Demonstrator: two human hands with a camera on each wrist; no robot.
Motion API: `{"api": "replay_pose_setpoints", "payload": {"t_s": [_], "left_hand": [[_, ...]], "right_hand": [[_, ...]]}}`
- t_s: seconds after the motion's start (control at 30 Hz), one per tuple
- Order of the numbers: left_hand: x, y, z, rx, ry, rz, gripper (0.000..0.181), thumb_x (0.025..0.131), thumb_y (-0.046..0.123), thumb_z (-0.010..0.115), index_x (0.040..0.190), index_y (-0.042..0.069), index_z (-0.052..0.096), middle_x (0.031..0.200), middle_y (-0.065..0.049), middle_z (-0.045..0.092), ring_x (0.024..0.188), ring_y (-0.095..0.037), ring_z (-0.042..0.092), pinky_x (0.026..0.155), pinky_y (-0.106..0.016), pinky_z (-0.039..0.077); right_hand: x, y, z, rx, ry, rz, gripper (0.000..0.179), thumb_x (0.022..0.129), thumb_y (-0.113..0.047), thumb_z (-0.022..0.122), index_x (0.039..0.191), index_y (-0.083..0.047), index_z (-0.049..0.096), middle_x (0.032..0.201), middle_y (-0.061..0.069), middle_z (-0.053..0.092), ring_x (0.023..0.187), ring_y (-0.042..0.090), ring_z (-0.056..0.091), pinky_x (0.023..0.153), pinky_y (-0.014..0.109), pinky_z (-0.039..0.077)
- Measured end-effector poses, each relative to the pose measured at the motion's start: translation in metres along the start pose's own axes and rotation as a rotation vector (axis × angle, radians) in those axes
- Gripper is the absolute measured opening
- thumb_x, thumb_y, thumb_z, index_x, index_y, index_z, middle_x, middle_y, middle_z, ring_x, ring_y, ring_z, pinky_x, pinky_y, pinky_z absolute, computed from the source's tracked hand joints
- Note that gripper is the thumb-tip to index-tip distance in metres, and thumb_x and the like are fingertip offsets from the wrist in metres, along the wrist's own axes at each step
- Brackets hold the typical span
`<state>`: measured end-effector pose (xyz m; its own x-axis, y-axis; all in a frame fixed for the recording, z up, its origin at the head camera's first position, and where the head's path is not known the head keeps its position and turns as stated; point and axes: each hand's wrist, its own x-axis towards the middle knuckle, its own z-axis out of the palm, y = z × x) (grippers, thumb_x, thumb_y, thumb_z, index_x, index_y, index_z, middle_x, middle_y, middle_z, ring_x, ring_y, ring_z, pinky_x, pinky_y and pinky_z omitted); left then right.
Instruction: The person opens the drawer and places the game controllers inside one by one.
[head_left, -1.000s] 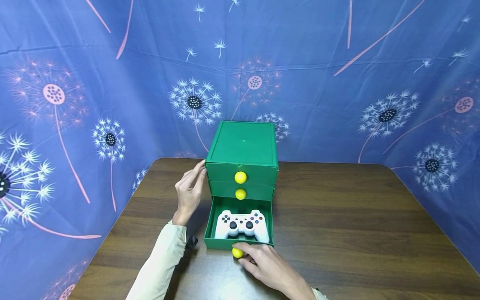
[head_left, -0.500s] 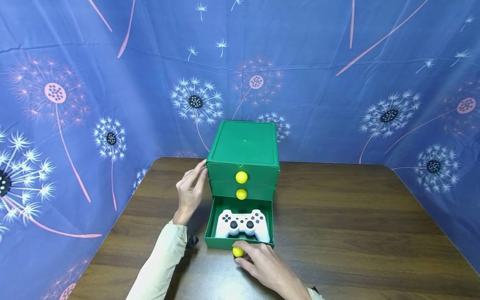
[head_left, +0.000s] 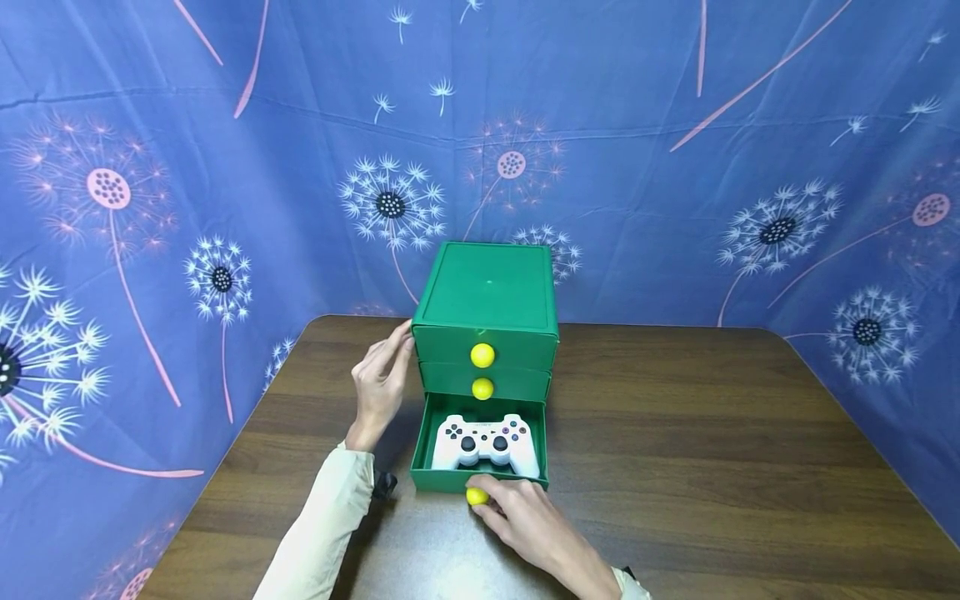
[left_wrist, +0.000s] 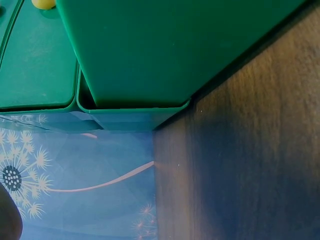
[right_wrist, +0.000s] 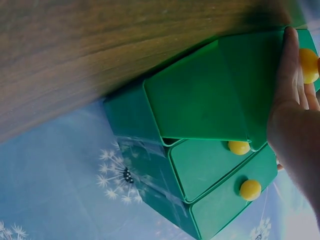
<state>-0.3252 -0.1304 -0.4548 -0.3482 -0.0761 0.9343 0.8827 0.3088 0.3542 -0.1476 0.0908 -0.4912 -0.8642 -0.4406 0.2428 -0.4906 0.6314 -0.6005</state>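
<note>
A green drawer cabinet (head_left: 486,287) stands at the table's middle, with yellow ball knobs on its drawer fronts. Its bottom drawer (head_left: 431,481) is pulled out, and inside lies a white game controller (head_left: 484,430). My right hand (head_left: 528,518) pinches the yellow knob (head_left: 476,496) of that drawer between thumb and fingers, also visible in the right wrist view. My left hand (head_left: 380,387) touches the cabinet's left side near its upper front corner, its fingers extended. Only a dark bit of that hand shows in the left wrist view.
The two upper drawers (head_left: 521,383) are closed, one above the other. Under everything is a brown wooden table (head_left: 712,450). A blue dandelion-print cloth (head_left: 637,192) hangs behind it and along both sides.
The bottom drawer has slid slightly inward, away from me, with the controller in it. My right hand has moved along with its knob. The left hand has stayed in place.
</note>
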Motion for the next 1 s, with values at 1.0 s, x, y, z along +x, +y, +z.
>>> {"api": "replay_pose_setpoints", "payload": {"t_s": [1.0], "left_hand": [[-0.0001,0.0036,0.0006,-0.009,0.008,0.003,0.040,0.089,-0.017,0.070,0.127,-0.003,0.072,0.115,-0.013,0.076,0.091,-0.039,0.074,0.092,-0.026,0.055]], "right_hand": [[0.0060,0.0070,-0.0013,0.003,0.054,-0.046,0.014,0.098,-0.006,0.072,0.111,-0.010,0.071,0.089,-0.010,0.067,0.071,-0.002,0.054,0.065,0.017,0.050]]}}
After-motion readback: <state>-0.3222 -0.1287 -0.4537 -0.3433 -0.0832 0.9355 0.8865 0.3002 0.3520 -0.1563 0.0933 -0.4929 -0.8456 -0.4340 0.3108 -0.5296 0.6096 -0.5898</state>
